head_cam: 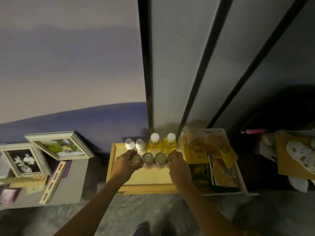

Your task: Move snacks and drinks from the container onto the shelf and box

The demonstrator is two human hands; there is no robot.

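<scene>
A row of several cans (154, 158) stands on a low light-wood shelf (146, 179). My left hand (127, 163) grips the can at the row's left end. My right hand (178, 165) is wrapped around the can at the right end. Behind the cans stand two yellow juice bottles (162, 144) with white caps and two small white bottles (135, 145). Right of the shelf sits a cardboard box (238, 178) holding yellow snack bags (211, 147) and darker packets (221, 174).
White cupboard doors with dark gaps rise behind the shelf. Picture frames (58, 147) lean on a low unit at the left. A dark space with paper and cloth items (293, 155) lies at the right. Grey speckled floor (136, 212) is in front.
</scene>
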